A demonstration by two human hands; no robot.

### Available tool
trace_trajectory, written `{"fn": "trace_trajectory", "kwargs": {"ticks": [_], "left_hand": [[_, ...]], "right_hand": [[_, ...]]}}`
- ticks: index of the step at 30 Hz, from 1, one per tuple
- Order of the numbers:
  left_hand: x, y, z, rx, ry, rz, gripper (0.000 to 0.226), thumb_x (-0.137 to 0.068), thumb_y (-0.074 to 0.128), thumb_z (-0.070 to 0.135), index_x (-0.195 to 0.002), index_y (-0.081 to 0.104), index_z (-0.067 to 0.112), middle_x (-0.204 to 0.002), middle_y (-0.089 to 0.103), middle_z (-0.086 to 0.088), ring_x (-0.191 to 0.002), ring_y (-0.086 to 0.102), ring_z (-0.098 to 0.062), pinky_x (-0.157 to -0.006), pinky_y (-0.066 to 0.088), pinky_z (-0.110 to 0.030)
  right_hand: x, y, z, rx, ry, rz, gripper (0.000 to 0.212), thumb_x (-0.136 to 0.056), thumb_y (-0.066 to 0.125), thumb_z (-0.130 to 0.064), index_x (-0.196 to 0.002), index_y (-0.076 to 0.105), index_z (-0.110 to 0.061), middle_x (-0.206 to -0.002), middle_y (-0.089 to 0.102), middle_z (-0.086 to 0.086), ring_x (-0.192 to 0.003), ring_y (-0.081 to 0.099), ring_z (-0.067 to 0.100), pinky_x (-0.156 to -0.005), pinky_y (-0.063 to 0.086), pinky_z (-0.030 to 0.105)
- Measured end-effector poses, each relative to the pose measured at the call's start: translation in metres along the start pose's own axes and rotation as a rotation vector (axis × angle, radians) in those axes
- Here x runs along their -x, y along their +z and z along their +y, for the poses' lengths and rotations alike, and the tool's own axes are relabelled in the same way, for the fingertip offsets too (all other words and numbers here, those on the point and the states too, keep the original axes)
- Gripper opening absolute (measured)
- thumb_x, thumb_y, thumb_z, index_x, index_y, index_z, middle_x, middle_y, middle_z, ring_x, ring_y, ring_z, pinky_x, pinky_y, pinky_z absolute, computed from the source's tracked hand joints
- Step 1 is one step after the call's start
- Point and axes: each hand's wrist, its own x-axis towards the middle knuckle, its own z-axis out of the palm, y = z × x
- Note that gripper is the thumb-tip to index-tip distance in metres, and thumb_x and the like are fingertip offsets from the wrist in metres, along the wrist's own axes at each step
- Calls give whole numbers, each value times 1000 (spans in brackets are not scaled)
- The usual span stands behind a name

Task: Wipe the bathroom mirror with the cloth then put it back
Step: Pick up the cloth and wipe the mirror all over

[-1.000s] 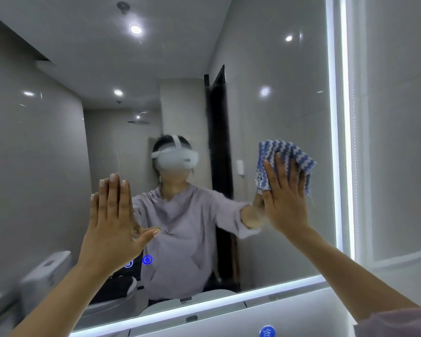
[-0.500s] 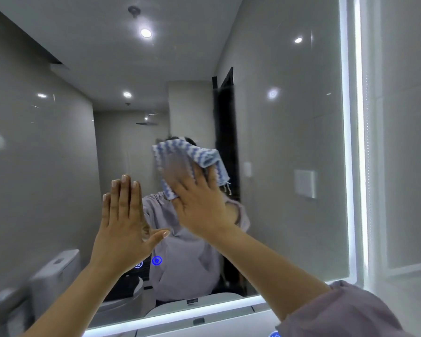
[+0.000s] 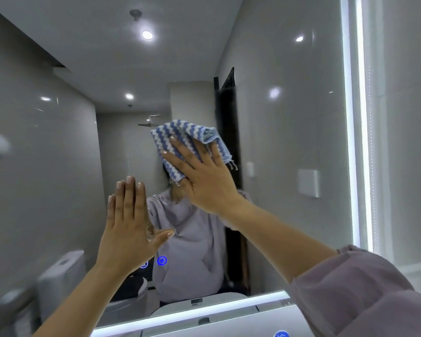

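Observation:
The bathroom mirror fills most of the view, lit by white strips along its right and bottom edges. A blue-and-white zigzag cloth lies flat against the glass near the middle. My right hand presses it there with straight, spread fingers; the cloth's upper right corner folds over the hand's edge. My left hand is flat on the glass lower left of the cloth, fingers straight and together, thumb out.
Blue touch icons glow on the mirror just right of my left wrist. A lit strip marks the mirror's right edge, with grey wall beyond. The reflection shows a toilet at lower left and a dark doorway.
My right hand swept the cloth left across the glass from near the right edge to the middle, then slightly up. My left hand stayed flat on the mirror.

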Motion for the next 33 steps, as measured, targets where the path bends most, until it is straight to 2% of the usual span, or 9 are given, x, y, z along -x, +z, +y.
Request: {"fn": "trace_trajectory", "kwargs": {"ticks": [6,11,15,17,22,25,27,30,33], "left_hand": [[0,-1,0,-4,3,6,112,-77,17,81,-146,10,-7,-156,3,-24,-145,0,-36,-118,-5,-41],[-1,0,0,-11,6,-1,113,-77,16,82,-146,10,-8,-156,2,-24,-145,-1,-36,-118,-5,-42],[0,0,-1,-12,4,-5,114,-76,15,82,-146,9,-7,-156,0,-23,-145,-3,-35,-118,-6,-42],[0,0,-1,-11,2,-6,114,-76,16,82,-146,8,-7,-156,0,-23,-145,-3,-35,-118,-7,-42],[0,-1,1,-2,2,-6,115,-75,15,82,-145,9,-8,-156,1,-23,-145,-2,-36,-118,-8,-41],[0,0,1,4,7,0,114,-75,17,82,-146,8,-8,-156,0,-23,-145,-3,-35,-118,-8,-41],[0,0,0,-1,10,0,114,-75,20,81,-146,8,-8,-156,-1,-23,-145,-4,-35,-118,-6,-42],[0,1,-1,-4,15,-1,112,-76,23,80,-146,9,-7,-156,1,-24,-145,-2,-35,-118,-5,-43],[0,1,-1,4,7,0,112,-76,21,80,-146,11,-7,-156,4,-24,-145,0,-35,-118,-4,-42]], "right_hand": [[24,1,51,-22,167,101,53,-99,29,-36,-150,31,-23,-158,26,5,-147,9,29,-119,8,55],[63,-1,107,45,311,52,60,-96,34,-32,-153,20,-20,-161,13,9,-148,1,32,-119,2,55],[97,-5,139,41,446,-29,58,-99,15,-42,-154,16,-23,-161,12,8,-148,5,37,-117,8,59],[104,-6,145,25,497,-38,57,-100,9,-45,-153,11,-27,-161,12,7,-148,7,36,-118,9,58],[98,-1,137,21,557,-17,56,-99,23,-35,-153,16,-24,-160,18,8,-145,12,37,-115,14,62],[88,-1,126,17,627,-20,58,-98,20,-37,-153,19,-21,-160,17,12,-146,12,38,-115,12,62],[74,-2,114,18,605,-12,60,-97,21,-39,-154,16,-20,-160,14,12,-146,9,39,-117,7,60],[46,-1,93,52,457,-9,66,-98,38,-37,-154,9,-21,-161,2,9,-147,-3,37,-118,0,58],[14,-5,65,11,339,15,64,-98,43,-33,-153,14,-21,-160,3,7,-147,0,35,-116,5,60]]}}
